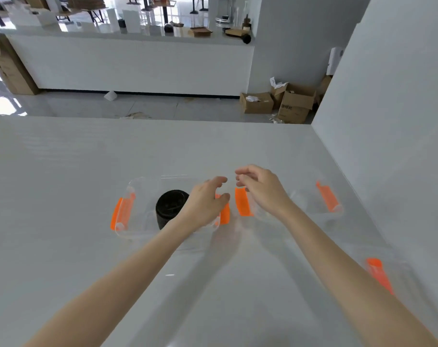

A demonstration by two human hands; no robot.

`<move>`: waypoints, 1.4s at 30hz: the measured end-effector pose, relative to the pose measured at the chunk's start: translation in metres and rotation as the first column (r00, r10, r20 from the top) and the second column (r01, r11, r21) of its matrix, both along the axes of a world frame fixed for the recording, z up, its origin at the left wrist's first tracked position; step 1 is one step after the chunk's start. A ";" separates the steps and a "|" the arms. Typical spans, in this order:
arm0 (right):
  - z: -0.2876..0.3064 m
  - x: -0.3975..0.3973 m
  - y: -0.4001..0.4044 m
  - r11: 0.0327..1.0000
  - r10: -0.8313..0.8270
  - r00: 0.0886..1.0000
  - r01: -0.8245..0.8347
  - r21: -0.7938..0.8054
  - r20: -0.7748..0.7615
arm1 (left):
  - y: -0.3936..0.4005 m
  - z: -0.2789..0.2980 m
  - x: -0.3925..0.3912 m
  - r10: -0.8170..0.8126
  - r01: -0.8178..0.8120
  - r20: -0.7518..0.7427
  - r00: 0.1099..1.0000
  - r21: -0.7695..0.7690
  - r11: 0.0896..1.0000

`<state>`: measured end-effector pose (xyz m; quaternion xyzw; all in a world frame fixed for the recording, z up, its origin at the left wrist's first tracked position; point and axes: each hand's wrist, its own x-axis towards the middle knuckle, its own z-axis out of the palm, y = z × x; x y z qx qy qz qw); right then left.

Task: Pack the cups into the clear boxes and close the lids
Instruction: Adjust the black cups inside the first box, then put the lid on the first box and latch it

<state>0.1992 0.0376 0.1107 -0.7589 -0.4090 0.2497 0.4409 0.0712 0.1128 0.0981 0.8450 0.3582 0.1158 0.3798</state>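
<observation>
A clear box (137, 186) with orange side clips sits on the white table, and a black cup (169, 207) stands inside it. My left hand (205, 204) hovers over this box's right end, fingers spread, holding nothing. A second clear box (310, 199) with orange clips lies to the right. My right hand (260, 189) hangs above its left orange clip (243, 202), fingers loosely curled and apart, with nothing in them. Whether the boxes have lids on is unclear.
A third clear piece with an orange clip (378, 274) lies near the right edge, partly behind my right forearm. The white table (87, 159) meets a wall (388, 121) at right. Cardboard boxes (283, 101) and a long white counter (137, 63) stand beyond.
</observation>
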 end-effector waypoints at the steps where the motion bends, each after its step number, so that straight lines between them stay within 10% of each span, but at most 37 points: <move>1: 0.002 0.009 -0.016 0.999 -0.048 0.999 0.048 0.012 0.005 | -0.012 0.000 0.010 -0.041 0.041 0.016 0.999 -0.013 0.999; 9: -0.003 0.064 -0.155 0.899 -0.437 0.899 0.437 0.006 -0.017 | -0.094 -0.006 0.076 -0.314 0.318 0.058 0.948 -0.075 0.945; 25: -0.126 0.077 -0.371 0.330 -0.851 0.467 0.831 -0.447 0.240 | -0.199 -0.088 0.145 -0.691 0.690 -0.232 0.685 -0.097 0.717; 42: -0.141 0.083 -0.384 0.290 -0.827 0.468 0.830 -0.477 0.311 | -0.198 -0.121 0.169 -0.797 0.857 -0.385 0.466 -0.026 0.514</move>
